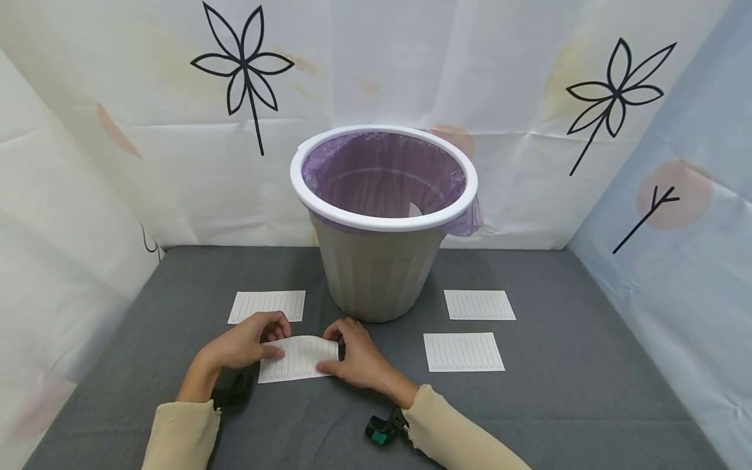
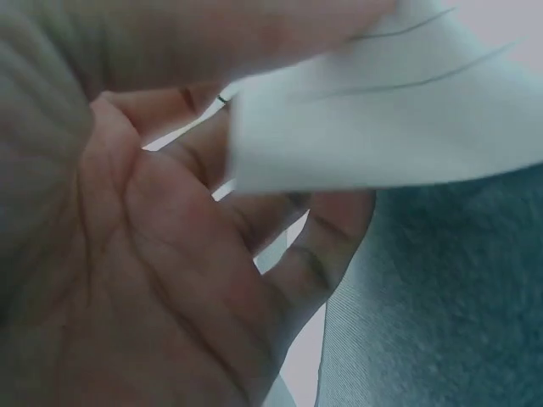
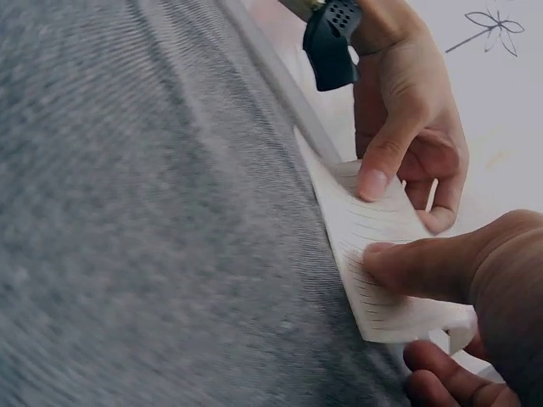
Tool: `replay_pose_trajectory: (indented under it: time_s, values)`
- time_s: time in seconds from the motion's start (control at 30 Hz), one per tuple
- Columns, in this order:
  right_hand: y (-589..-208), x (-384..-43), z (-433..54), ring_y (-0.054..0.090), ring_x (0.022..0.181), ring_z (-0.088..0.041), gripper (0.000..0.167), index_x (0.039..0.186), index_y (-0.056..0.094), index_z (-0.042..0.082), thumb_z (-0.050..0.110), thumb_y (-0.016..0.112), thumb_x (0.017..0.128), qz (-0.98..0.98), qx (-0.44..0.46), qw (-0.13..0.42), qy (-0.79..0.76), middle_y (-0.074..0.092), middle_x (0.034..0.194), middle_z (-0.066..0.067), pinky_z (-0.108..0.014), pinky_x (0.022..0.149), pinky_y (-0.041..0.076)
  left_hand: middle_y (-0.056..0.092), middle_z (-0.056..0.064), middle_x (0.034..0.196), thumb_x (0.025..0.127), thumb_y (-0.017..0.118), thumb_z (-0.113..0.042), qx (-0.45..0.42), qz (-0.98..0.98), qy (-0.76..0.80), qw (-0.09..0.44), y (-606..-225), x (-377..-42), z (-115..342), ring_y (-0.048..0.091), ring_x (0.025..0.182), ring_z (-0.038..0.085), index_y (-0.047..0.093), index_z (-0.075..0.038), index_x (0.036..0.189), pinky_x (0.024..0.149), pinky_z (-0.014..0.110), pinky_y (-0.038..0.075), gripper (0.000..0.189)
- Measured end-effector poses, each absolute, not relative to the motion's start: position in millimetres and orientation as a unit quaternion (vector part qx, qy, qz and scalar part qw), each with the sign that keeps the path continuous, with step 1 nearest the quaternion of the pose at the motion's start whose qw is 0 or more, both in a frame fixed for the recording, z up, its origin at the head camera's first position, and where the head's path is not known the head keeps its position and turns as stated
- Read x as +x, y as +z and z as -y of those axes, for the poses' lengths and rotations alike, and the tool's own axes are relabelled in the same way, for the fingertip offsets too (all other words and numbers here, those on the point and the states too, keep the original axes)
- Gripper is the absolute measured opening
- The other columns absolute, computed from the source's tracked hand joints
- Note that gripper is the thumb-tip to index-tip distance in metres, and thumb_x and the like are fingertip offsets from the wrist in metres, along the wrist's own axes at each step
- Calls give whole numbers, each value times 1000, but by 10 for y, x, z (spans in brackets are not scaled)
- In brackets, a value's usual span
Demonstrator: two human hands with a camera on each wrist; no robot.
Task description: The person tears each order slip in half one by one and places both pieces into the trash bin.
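A lined white paper slip [image 1: 298, 359] is held between both hands, a little above the grey cloth. The left hand [image 1: 249, 341] pinches its left end, thumb on the printed face and fingers behind. At the other end the right hand [image 1: 360, 358] pinches it, its thumb [image 3: 424, 264] lying on the lines. The slip bows slightly along its far edge. Up close in the left wrist view, the slip's corner [image 2: 339, 136] lies under the thumb and in front of the curled fingers. Just behind the left hand, another lined slip [image 1: 267, 305] lies flat, partly covered by that hand.
A beige bin [image 1: 382, 267] with a white rim and purple liner stands behind the hands; a small white piece [image 1: 414, 209] shows inside. Two more lined slips [image 1: 480, 305] lie to the right, the nearer slip [image 1: 463, 352] below. Patterned white cloth [image 1: 382, 78] hangs behind.
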State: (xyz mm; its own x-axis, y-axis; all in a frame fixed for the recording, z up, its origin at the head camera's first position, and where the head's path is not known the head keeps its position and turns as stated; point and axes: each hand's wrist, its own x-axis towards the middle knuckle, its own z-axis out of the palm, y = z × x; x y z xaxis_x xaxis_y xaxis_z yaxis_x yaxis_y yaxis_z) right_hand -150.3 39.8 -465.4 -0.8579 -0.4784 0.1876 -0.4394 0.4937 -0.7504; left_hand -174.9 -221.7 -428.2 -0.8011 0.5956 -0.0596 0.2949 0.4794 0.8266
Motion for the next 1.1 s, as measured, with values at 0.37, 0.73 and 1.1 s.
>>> replay_pose_trajectory:
  time_s: [0.37, 0.73, 1.1]
  values:
    - [-4467, -1545, -491, 54, 69, -5, 11, 101, 65, 2, 10, 71, 96, -802, -235, 35, -547, 67, 86, -5, -22, 62, 45, 67, 5, 93, 92, 74, -7, 280, -820, 483, 126, -4223, -1755, 2220, 63, 83, 16, 70, -4, 101, 75, 28, 52, 10]
    - [-3927, -1503, -667, 69, 78, -13, 12, 104, 68, -2, 7, 68, 97, -779, -246, 44, -574, 72, 96, -13, -24, 64, 54, 66, 17, 95, 95, 72, -9, 209, -810, 545, 53, -3931, -1637, 1991, 64, 68, 18, 71, -2, 107, 57, 30, 54, 14]
    - [-3388, -1425, -1140, 72, 75, -17, 11, 97, 70, -1, 8, 74, 92, -788, -233, 43, -568, 74, 90, -11, -30, 65, 57, 70, 13, 96, 95, 71, -7, 228, -774, 591, 1, -3589, -1432, 1537, 66, 69, 20, 71, -3, 103, 55, 32, 54, 9]
